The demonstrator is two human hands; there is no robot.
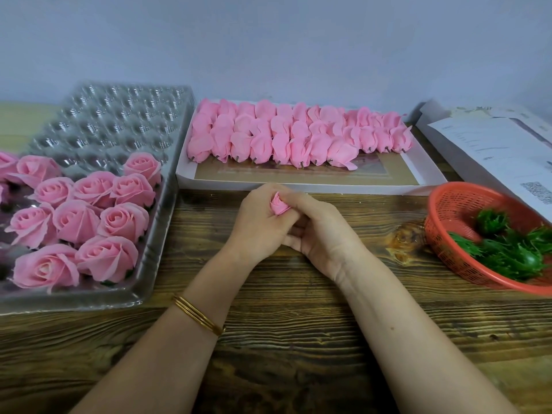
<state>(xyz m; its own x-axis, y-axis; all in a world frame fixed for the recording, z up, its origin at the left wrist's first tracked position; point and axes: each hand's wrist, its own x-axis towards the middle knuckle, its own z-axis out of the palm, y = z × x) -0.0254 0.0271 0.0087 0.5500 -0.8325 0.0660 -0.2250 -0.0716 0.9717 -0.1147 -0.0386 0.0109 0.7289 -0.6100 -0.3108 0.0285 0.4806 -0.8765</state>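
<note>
One pale grey-blue wall (pixel 268 40): plain and matt, it fills the whole upper part of the view.
Dark rough-grained wooden table (pixel 298 339): ridged planks with a knot near the basket; its edges run out of view on every side.
Clear dimpled plastic tray (pixel 113 115): glossy, blurred at the far end and cut off at the left.
Open pink soft-petalled roses (pixel 122 213): packed in the tray's near half; the leftmost are cropped.
Shallow white cardboard box (pixel 298 183): rows of closed pink petal buds (pixel 298 135) fill its far half, with short dark stubs at their bases.
White printed papers (pixel 484 144): the text is too blurred to read, and the right edge is cut off.
Orange-red plastic mesh basket (pixel 454 204): round, partly out of view, holding spiky green plastic calyxes (pixel 513 252).
Left hand (pixel 257 222): its fingers are curled round the bud, with thin gold bangles (pixel 198 315) on the wrist.
Right hand (pixel 322 234): its fingers are curled and pinch the bud's side; the fingertips are hidden.
Small pink rolled-petal bud (pixel 280 204): held between both hands above the table, just in front of the box, with its base hidden.
</note>
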